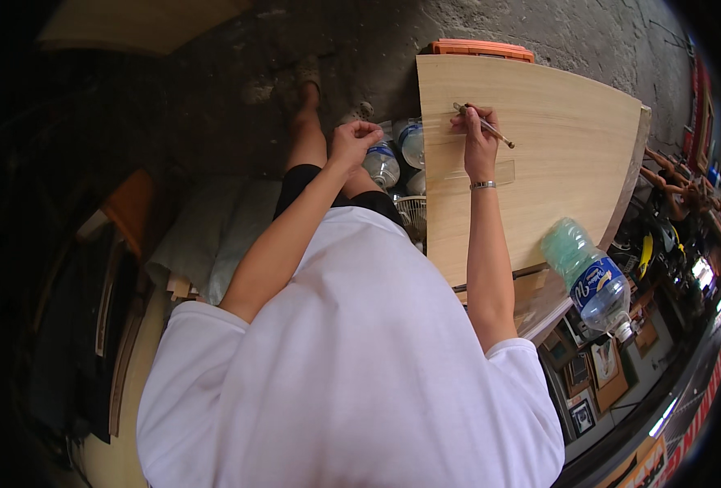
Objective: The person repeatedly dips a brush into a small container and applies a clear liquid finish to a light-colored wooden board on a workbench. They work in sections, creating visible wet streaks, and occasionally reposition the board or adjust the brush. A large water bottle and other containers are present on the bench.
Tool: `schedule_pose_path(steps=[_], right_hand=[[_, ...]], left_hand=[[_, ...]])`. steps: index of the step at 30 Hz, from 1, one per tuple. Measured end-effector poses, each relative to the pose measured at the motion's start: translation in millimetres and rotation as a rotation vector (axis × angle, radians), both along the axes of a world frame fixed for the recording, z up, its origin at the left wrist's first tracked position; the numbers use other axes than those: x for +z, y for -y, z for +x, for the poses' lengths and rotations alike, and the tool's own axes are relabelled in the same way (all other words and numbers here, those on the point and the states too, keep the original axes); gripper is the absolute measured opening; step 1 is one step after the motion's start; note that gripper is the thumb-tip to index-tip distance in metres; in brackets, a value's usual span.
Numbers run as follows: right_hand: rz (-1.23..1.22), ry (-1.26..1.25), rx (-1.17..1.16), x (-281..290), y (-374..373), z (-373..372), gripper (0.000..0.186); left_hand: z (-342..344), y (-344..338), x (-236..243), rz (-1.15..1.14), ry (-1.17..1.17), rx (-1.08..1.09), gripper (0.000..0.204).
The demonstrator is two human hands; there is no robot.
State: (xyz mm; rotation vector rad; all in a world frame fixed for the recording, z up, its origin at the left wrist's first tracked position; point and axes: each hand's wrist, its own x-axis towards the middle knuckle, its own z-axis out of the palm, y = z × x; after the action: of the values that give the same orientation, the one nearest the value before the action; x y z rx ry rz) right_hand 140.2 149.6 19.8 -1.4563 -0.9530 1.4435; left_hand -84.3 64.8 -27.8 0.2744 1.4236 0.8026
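My right hand (478, 134) is over the pale wooden board (564, 122), closed around a slim pen-like tool (503, 139) with a brown, rounded rear end. The tool lies slanted across my fingers, and its exact kind is not clear. Under my right wrist, a clear flat strip (504, 172) rests on the board. My left hand (356, 142) is raised over my lap, left of the board's edge, with thumb and fingers pinched together. Whether anything small is between them cannot be made out.
Large clear plastic bottles (382, 167) stand between my legs and the board. A bottle with a blue label (600, 281) is at the board's near right corner. An orange case (482, 50) shows behind the far edge. Framed pictures (582, 415) sit at lower right.
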Motion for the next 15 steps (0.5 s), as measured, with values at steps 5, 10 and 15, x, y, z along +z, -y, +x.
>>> schedule_pose_path(steps=[5, 10, 15], right_hand=[[0.031, 0.134, 0.116, 14, 7, -6, 0.01], [0.127, 0.502, 0.393, 26, 13, -19, 0.005], [0.203, 0.666, 0.561, 33, 5, -29, 0.01]], left_hand=[[15, -7, 16, 0.11, 0.126, 0.064, 0.015], [35, -23, 35, 0.123, -0.128, 0.009, 0.017], [49, -24, 41, 0.065, -0.293, -0.008, 0.022]])
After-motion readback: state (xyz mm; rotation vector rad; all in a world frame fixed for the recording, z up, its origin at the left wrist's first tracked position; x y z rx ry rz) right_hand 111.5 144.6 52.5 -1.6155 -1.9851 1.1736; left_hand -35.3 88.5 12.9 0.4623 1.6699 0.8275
